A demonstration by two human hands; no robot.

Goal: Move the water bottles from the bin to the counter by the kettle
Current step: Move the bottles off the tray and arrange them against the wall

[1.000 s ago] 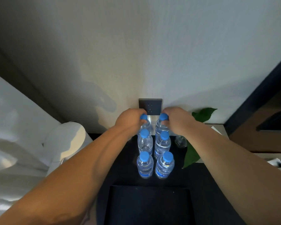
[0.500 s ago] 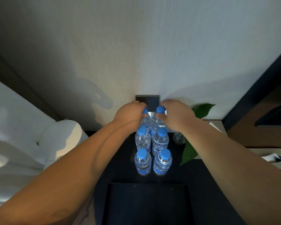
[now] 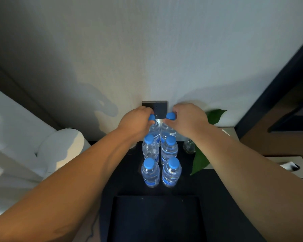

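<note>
Several clear water bottles with blue caps stand in two rows on a dark counter. My left hand grips the cap and neck of the far left bottle. My right hand grips the cap and neck of the far right bottle. Both held bottles sit at the back, by the wall. The middle pair and the near pair stand free. A dark bin lies in front, its inside too dark to read.
A dark wall socket plate is just behind my hands. A white kettle stands at the left. A small glass vase with green leaves stands right of the bottles. A tissue box sits at the far right.
Both hands stay on the caps of the two back bottles. Those bottles have risen slightly in the view toward the socket plate, and the camera has tilted a little.
</note>
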